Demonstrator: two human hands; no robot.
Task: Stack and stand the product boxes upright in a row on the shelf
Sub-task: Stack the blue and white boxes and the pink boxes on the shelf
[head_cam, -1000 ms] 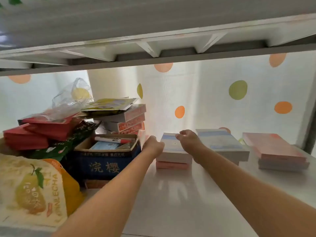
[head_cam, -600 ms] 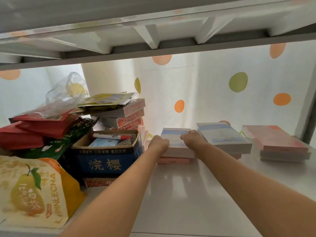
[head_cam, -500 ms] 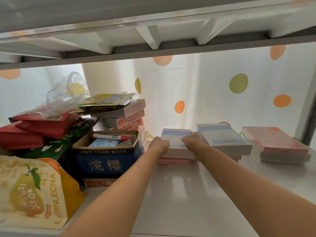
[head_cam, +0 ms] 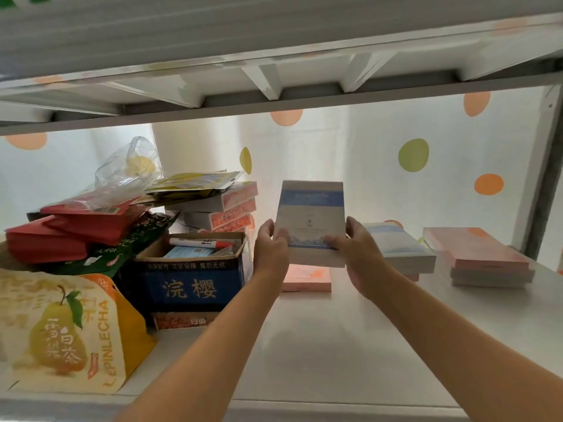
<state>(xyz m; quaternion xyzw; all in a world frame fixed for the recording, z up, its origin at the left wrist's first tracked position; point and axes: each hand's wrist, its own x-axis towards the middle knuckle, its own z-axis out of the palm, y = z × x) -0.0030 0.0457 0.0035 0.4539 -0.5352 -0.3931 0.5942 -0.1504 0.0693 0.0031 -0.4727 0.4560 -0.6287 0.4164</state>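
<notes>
A white box with a blue band [head_cam: 310, 217] is tilted up on its near edge, its face toward me. My left hand [head_cam: 269, 249] grips its left side and my right hand [head_cam: 359, 254] grips its right side, thumbs on the face. Under it a flat pink box [head_cam: 306, 280] lies on the white shelf [head_cam: 320, 354]. To the right another white and blue box [head_cam: 399, 251] lies flat on a low stack. Further right a pink box [head_cam: 475, 248] tops a stack of flat boxes.
On the left stand a blue open carton [head_cam: 189, 284] holding a marker, a pile of white and orange boxes [head_cam: 222, 208], red packets [head_cam: 61, 236], a plastic bag [head_cam: 128, 169] and a pear-print pouch [head_cam: 64, 330]. The upper shelf [head_cam: 274, 99] hangs low overhead.
Both hands took hold of the white and blue box that lay flat on the pink box and raised its far end, so it now stands tilted up.
</notes>
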